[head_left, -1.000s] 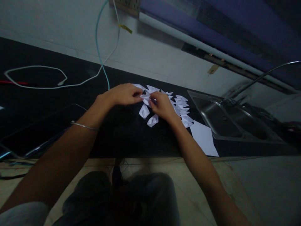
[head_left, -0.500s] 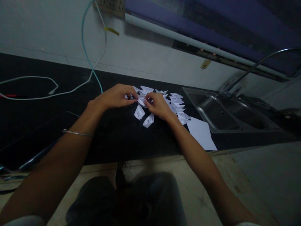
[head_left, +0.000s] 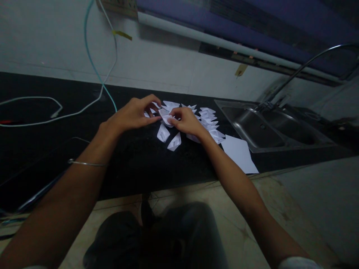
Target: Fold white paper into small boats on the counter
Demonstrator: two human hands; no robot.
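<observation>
Between my hands is a small white folded paper boat [head_left: 166,116], tilted above other folded pieces. My right hand [head_left: 186,120] pinches its right side between thumb and fingers. At its left end, my left hand [head_left: 137,113] has thumb and index finger spread apart, with the thumb tip close to or touching the paper. Two more paper boats lie nearer to me, one on the left [head_left: 163,133] and one on the right [head_left: 174,142]. Several others [head_left: 208,117] are gathered behind and right of my right hand, which partly hides them.
White paper sheets [head_left: 240,154] lie right of the boats, beside a steel double sink [head_left: 256,129] with a curved faucet [head_left: 303,67]. A white cable [head_left: 75,114] and a teal cable [head_left: 94,61] run across the left. The black counter's front edge [head_left: 168,189] faces me.
My left fingers have spread from a pinch, and the paper boat has tilted up in my right hand. The whole view has shifted slightly.
</observation>
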